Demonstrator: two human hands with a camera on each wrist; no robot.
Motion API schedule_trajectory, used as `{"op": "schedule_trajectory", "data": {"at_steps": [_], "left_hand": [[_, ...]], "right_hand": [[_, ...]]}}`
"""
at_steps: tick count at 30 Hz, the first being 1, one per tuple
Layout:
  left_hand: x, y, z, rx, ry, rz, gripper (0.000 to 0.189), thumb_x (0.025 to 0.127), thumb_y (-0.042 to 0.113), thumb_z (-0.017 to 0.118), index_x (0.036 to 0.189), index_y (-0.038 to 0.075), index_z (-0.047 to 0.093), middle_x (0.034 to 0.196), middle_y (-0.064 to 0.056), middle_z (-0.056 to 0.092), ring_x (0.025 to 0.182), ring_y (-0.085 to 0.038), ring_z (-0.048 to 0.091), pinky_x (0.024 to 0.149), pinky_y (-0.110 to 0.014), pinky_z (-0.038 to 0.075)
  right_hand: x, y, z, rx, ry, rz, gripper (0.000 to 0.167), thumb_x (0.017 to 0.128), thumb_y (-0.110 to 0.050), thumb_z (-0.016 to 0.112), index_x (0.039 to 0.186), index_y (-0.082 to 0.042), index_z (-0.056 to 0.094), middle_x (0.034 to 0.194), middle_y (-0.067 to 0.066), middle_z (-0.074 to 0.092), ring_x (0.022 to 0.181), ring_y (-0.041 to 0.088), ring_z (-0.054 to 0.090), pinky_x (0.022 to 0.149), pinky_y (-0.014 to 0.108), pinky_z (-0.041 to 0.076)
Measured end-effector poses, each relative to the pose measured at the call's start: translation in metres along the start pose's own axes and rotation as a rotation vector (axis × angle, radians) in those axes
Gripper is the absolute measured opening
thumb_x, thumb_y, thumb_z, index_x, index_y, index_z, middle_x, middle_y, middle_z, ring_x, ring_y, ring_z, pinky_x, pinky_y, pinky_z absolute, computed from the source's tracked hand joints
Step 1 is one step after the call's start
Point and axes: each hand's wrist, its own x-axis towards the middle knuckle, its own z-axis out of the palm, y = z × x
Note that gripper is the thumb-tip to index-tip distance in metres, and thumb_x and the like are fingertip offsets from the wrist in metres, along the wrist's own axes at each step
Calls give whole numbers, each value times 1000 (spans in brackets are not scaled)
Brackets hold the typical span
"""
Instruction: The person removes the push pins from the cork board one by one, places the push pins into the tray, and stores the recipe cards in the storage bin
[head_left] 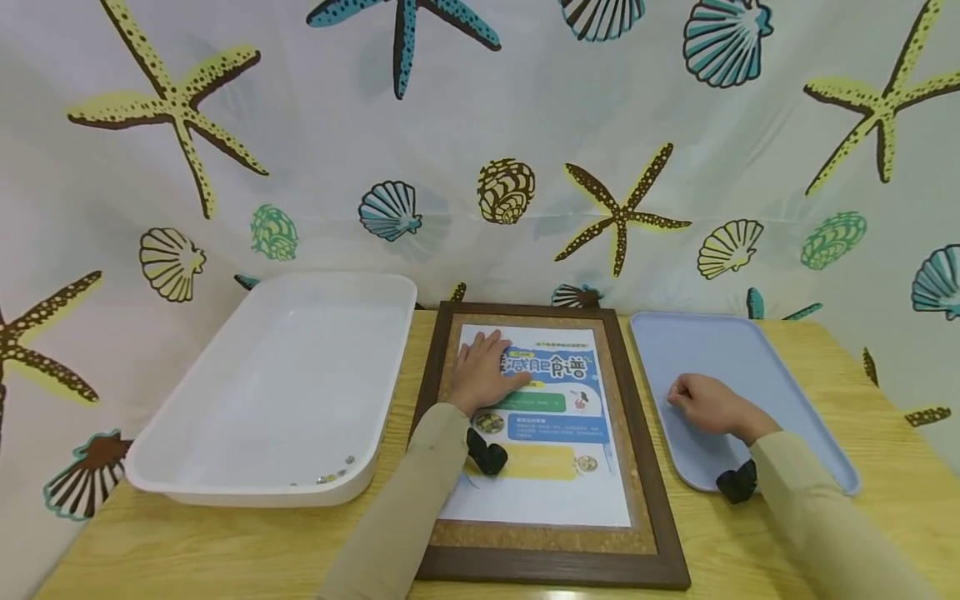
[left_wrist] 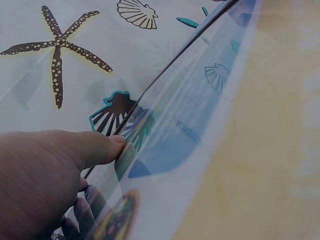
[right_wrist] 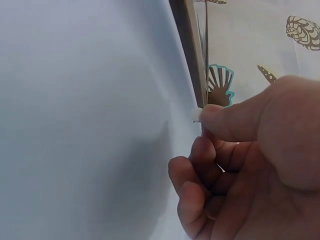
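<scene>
A printed poster [head_left: 540, 500] with Chinese lettering lies on a cork board [head_left: 540, 537] in a dark brown frame. Flat on the poster's upper left part, my left hand [head_left: 483, 371] rests with fingers spread toward the far edge; in the left wrist view its thumb [left_wrist: 102, 147] lies along the glossy sheet. My right hand [head_left: 708, 404] is held over the blue tray [head_left: 720, 342], right of the board. Between thumb and curled index finger it pinches a small white push pin [right_wrist: 197, 115], mostly covered by the fingertips.
On the left stands a large white tray [head_left: 300, 358] with several small shiny pieces [head_left: 330, 477] near its front right corner. Everything sits on a light wooden table [head_left: 247, 542]. A curtain [head_left: 465, 100] printed with starfish and shells hangs close behind.
</scene>
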Motion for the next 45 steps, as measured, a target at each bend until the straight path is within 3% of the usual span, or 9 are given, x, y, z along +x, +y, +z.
{"op": "schedule_trajectory", "data": {"at_steps": [18,32,40,45], "left_hand": [[0,5,0,-8,-11,4,72,88,47,61,145,8,42,159,-11,26,149,-32,13,120,-51,7],[0,0,1,-32,-5,20,70,88,46,62,144,7,43,158,-12,27,149,-33,14,120,-52,7],[-4,-1,-3,-190,36,16,64,88,36,66,142,8,46,158,-12,27,148,-33,16,120,-52,4],[-3,2,-5,-232,35,-13,61,90,34,64,144,12,45,158,-10,26,148,-29,17,121,-49,3]], "right_hand": [[-4,20,-3,-94,-17,44,15,94,-5,53,89,6,61,81,12,62,70,17,53,64,31,44],[-8,18,0,-43,26,51,9,95,-5,51,89,2,52,80,11,54,71,18,49,63,31,40],[-12,10,0,-40,67,19,12,96,-6,48,90,2,55,79,8,55,71,17,48,63,30,39],[-15,6,-3,-26,83,8,14,95,-6,46,87,1,55,75,6,52,68,16,46,62,29,37]]}}
